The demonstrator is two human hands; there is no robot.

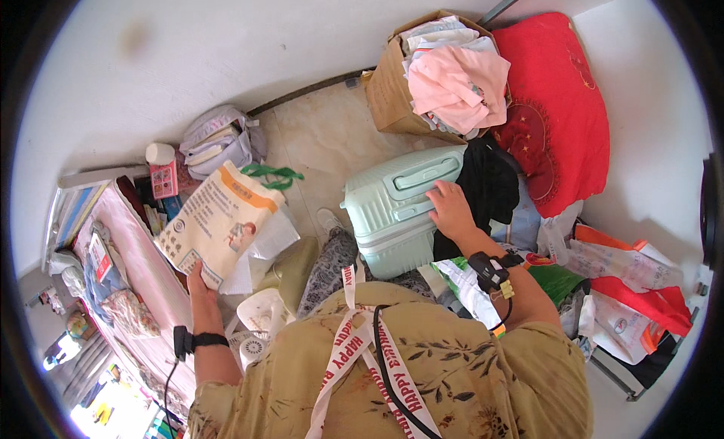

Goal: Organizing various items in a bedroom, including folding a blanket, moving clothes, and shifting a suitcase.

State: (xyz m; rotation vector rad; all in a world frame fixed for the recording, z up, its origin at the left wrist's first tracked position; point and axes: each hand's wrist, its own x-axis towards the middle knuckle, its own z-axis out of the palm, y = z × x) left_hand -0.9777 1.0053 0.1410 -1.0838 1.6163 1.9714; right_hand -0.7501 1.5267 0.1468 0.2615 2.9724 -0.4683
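Observation:
My left hand (202,287) grips the lower edge of a cream fabric tote bag (223,224) with an orange band, printed writing and a green handle (276,176). The bag hangs tilted over white sheets of paper (274,235). A mint-green hard-shell suitcase (370,198) stands before me, closed along its zip as far as I can see. My right hand (452,210) rests on its ribbed side, fingertips between the carry handle (427,174) and a second, smaller handle (413,210). Black cloth (489,179) lies against the suitcase, beneath my right wrist.
A cardboard box (390,99) overflows with folded clothes (458,88) by the wall. Beside it leans a red cushion (557,111). Plastic bags (622,263) crowd the right. Leftward are a lilac backpack (220,139), a pink-covered bed (147,280) and a white fan (254,345).

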